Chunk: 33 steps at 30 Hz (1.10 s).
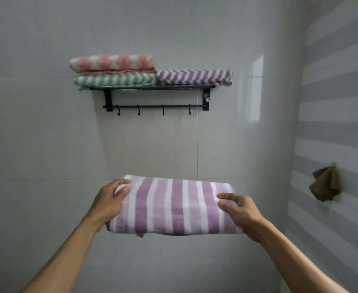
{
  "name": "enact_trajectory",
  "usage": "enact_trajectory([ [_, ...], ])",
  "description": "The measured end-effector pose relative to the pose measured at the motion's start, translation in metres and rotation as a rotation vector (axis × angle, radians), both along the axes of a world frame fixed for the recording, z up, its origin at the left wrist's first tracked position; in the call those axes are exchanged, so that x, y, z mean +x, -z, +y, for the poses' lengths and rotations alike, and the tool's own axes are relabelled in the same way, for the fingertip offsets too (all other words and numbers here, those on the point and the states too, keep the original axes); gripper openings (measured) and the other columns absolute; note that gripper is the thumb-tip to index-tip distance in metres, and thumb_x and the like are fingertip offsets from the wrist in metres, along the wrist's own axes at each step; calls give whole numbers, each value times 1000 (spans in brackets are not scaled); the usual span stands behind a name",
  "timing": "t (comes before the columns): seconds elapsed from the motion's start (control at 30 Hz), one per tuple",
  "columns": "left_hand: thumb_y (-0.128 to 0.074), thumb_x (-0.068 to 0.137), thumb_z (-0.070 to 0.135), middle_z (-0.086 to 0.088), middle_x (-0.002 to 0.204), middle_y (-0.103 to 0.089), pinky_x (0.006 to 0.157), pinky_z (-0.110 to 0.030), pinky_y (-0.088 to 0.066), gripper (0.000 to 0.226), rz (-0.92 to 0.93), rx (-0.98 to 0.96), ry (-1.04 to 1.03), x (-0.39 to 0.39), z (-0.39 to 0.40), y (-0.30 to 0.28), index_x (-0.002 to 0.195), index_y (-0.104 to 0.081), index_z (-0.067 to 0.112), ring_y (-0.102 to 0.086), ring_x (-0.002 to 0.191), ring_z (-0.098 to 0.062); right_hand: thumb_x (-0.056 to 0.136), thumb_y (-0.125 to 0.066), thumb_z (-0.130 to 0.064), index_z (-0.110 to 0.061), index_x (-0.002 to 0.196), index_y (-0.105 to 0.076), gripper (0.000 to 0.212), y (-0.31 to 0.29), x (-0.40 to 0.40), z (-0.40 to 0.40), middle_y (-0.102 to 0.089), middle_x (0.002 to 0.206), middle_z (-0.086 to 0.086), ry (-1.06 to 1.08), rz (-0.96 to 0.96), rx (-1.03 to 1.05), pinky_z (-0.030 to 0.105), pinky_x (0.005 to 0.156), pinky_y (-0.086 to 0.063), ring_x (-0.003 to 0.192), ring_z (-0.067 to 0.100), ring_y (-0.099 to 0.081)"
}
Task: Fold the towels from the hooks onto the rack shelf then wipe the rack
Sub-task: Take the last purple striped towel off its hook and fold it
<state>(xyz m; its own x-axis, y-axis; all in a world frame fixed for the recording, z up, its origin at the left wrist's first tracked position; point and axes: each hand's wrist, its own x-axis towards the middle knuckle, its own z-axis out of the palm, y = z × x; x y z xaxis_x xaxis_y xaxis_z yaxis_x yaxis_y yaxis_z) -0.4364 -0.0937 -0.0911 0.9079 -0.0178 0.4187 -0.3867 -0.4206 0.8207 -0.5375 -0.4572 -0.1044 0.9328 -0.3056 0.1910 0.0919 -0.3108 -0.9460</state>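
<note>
A folded purple-and-white striped towel (pixel 173 206) is held flat in mid-air below the rack. My left hand (pixel 112 199) grips its left end and my right hand (pixel 239 210) grips its right end, thumbs on top. On the wall above, the black rack shelf (pixel 152 88) carries a pink-and-white towel (pixel 112 63) stacked on a green-and-white one (pixel 114 80), with a purple zigzag towel (pixel 194 77) beside them on the right. The bar of hooks (pixel 152 107) under the shelf is bare.
A brown cloth (pixel 325 183) hangs from a hook on the striped right wall. Pale glossy tiles cover the wall behind the rack. Open space lies between the held towel and the shelf.
</note>
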Motion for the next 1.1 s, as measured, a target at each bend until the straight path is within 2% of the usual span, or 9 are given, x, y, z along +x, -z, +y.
enact_trajectory([
  [0.03,-66,90,41,5,121,-69,100,-43,-53,13,-2,-17,-3,-14,-9,-9,99,-68,50,-66,108,-20,92,-72,-19,-20,107,-75,15,-6,-10,-8,-70,118,0,6,-34,-16,20,76,-54,101,13,-69],
  [0.1,-68,76,59,11,126,-65,104,-42,-51,37,23,-6,17,-37,-22,-24,110,-67,47,-64,113,-16,94,-70,-19,-21,108,-75,15,-19,-27,-22,-70,117,-2,17,-66,-51,18,74,-52,102,13,-67],
  [0.2,-71,69,62,13,132,-62,107,-41,-49,63,30,-7,49,-58,-38,-46,128,-63,40,-62,118,-15,95,-68,-19,-20,108,-75,15,-44,-45,-43,-71,114,0,29,-111,-80,16,73,-48,104,13,-66],
  [0.37,-70,89,48,7,140,-59,105,-43,-50,46,-28,-13,13,-60,-57,-90,133,-61,38,-60,120,-21,96,-66,-16,-14,114,-75,20,-96,-47,-64,-70,114,3,31,-192,-93,20,81,-43,106,14,-63],
  [0.57,-66,93,43,2,132,-60,99,-45,-54,42,-131,-24,-14,-40,-79,-157,134,-59,38,-62,114,-24,96,-66,-15,-17,107,-76,15,-159,-21,-82,-70,109,4,56,-295,-76,19,67,-49,90,14,-64],
  [0.73,-68,93,38,-1,128,-64,100,-43,-54,41,-190,-84,15,-6,-89,-211,133,-63,31,-65,112,-23,96,-66,-14,-17,107,-75,15,-220,11,-91,-71,104,4,68,-391,-70,35,88,-58,87,17,-67],
  [0.83,-69,93,37,-1,124,-68,101,-43,-53,37,-256,-112,64,25,-95,-251,128,-66,28,-66,112,-23,97,-65,-16,-18,106,-75,14,-262,35,-92,-71,103,6,97,-446,-84,42,85,-61,89,25,-70],
  [0.97,-61,99,32,6,111,-70,99,-35,-52,12,-390,-71,91,60,-107,-307,107,-70,32,-66,106,-16,94,-68,-15,-20,95,-75,9,-313,73,-100,-74,106,9,122,-516,-68,46,85,-61,95,28,-73],
  [1.1,-58,101,32,0,121,-67,95,-32,-52,23,-372,-73,101,95,-115,-348,121,-68,26,-65,109,-21,92,-70,-14,-19,93,-77,8,-347,110,-107,-75,107,7,161,-575,-75,45,87,-61,95,26,-73],
])
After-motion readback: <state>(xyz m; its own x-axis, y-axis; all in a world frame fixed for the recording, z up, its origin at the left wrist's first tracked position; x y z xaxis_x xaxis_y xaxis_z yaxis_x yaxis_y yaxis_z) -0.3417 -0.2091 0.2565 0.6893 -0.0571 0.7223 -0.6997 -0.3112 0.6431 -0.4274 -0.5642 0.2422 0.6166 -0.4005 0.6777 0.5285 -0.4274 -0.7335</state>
